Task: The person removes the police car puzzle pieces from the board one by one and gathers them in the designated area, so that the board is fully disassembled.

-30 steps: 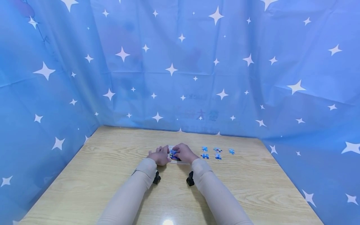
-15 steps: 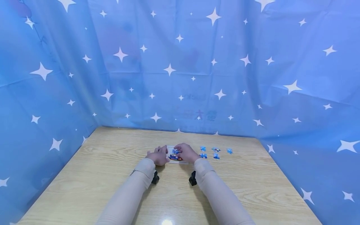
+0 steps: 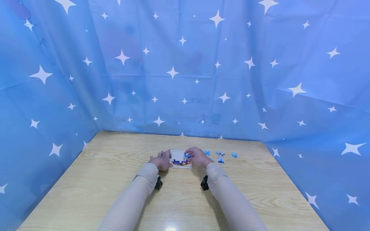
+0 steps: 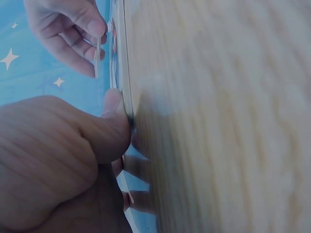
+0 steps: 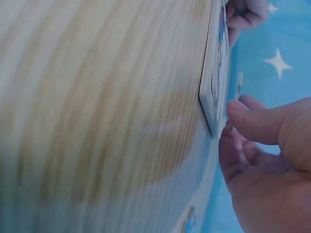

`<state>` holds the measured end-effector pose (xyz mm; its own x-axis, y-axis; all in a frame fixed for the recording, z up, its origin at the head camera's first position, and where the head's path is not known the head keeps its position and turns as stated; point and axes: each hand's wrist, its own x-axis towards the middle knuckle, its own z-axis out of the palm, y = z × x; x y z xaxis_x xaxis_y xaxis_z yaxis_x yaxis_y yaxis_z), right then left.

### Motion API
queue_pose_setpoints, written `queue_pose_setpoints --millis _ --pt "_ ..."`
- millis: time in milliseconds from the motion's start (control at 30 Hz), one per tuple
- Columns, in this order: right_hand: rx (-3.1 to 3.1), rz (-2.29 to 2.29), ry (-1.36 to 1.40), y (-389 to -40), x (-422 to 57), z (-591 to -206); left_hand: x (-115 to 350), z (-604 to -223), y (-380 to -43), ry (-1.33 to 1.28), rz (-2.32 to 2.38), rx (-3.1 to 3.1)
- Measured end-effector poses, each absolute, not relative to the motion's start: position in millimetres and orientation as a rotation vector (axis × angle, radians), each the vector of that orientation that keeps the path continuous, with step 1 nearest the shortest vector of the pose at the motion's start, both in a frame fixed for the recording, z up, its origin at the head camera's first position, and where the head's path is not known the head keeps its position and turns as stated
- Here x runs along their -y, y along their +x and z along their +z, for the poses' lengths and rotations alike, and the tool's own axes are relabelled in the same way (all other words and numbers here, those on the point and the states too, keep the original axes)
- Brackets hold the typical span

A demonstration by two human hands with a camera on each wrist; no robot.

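A shallow white puzzle tray (image 3: pixel 177 155) lies on the table, with a joined dark blue and red strip of puzzle pieces (image 3: pixel 181 163) along its near side. My left hand (image 3: pixel 162 161) holds the tray at its left edge, thumb at the near corner and fingers farther back. In the left wrist view the left thumb (image 4: pixel 114 109) presses against the tray's side. My right hand (image 3: pixel 199 157) pinches a blue puzzle piece (image 3: pixel 187 156) over the tray's right part. Seen edge-on in the right wrist view, the thin piece (image 5: pixel 239 85) stands between thumb and fingertips, raised off the tray.
Several loose blue puzzle pieces (image 3: pixel 220 160) lie on the wooden table (image 3: pixel 245 189) right of the tray, one partly behind the right hand. A blue curtain (image 3: pixel 185 80) with white stars hangs behind the table and at both sides. Each wrist carries a black camera (image 3: pixel 204 183).
My right hand has moved right with the blue piece, from the tray's middle to its right part, uncovering the strip and the bare floor. The left hand keeps its place at the left edge.
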<state>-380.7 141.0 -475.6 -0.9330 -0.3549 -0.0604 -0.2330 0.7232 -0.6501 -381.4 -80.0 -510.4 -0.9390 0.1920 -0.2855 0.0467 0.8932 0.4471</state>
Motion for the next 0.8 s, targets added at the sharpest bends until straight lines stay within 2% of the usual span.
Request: queue_pose_setpoints --millis 800 --pt "-2.798 -1.056 -0.456 -376.4 -196.3 -474.8 82.2 -508.7 -378.3 0.218 0.668 -2.738"
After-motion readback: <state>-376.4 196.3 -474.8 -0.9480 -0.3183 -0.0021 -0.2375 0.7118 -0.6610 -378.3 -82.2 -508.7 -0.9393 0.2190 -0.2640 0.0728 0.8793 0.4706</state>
